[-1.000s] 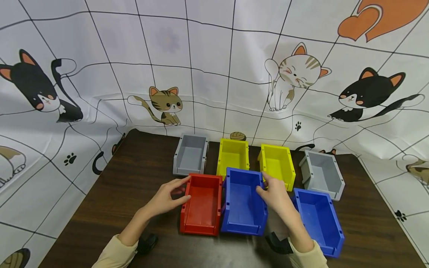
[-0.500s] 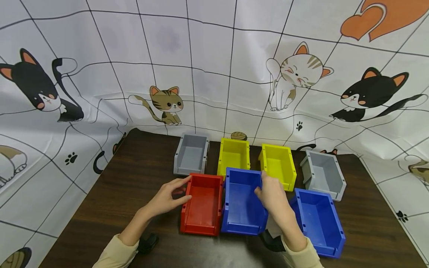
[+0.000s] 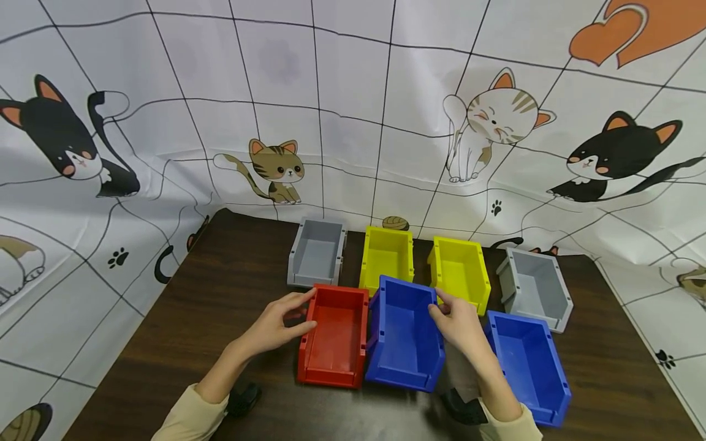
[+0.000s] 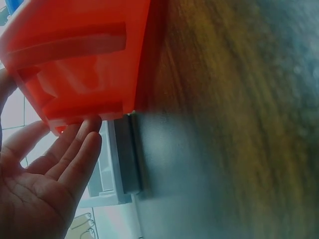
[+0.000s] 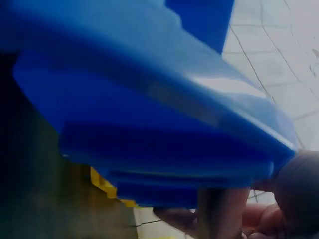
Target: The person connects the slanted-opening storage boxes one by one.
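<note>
Red bin touched by left hand, grip spread wide, adjacent blue bin pinched in right hand's grip, yellow bins set behind on worktop

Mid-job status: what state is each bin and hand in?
Red bin: upright, looks empty
Middle blue bin: gripped, looks empty
Right blue bin: upright, looks empty
Left yellow bin: visible part empty
Right yellow bin: upright, looks empty
Left gray bin: upright, looks empty
Right gray bin: upright, looks empty
Left hand: touching red bin's left side
Right hand: gripping middle blue bin's right rim
</note>
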Motion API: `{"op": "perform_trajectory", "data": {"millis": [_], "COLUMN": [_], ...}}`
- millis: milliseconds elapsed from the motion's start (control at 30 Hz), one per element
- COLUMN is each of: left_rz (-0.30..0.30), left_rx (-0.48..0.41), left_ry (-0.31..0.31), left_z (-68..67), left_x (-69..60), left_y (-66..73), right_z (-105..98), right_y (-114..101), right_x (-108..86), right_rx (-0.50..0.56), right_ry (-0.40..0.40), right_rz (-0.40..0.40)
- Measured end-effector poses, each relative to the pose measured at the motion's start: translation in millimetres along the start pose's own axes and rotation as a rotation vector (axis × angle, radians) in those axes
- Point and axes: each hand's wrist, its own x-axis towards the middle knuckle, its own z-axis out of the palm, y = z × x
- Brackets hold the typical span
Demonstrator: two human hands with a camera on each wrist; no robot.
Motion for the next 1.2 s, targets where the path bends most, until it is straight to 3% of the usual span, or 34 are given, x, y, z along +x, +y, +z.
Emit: {"op": "perform_trajectory", "data": {"millis": [167,500,767,933,1000,1067,1200], "left_rz": [-0.016,-0.049,-0.047,-0.026,-0.021,-0.019,-0.028], "left_rx": [0.008,0.002,0.006,0.006,0.013,0.022,0.026], "left_ry": [-0.011,-0.030,-0.025,-0.015,-0.011,-0.010,-0.015], "left_z": [-0.4,-5.5,-0.9,-0.7,-0.7,-0.8,-1.3], "left_x": [0.7,5.1,1.8,0.9,0.6,0.4,-0.7], "left_y": [2.1,32.8,7.0,0.5,-0.1,-0.2,-0.8], "right_z": [-2,-1,-2,-1,-2,-3,2], "right_y": [9,5,4,10,11,10,0], "right_x": [0.4,-1.0,-1.9,0.3,0.1,-1.6,-8.4], "right_rx": [0.193,0.265,0.348,0.392,0.346,0.219,-0.094], "right_ry": [-0.007,0.005,-0.023,-0.047,-0.042,0.023,0.215], "right_rz": [0.076,0.106,0.129,0.142,0.121,0.052,-0.185]}}
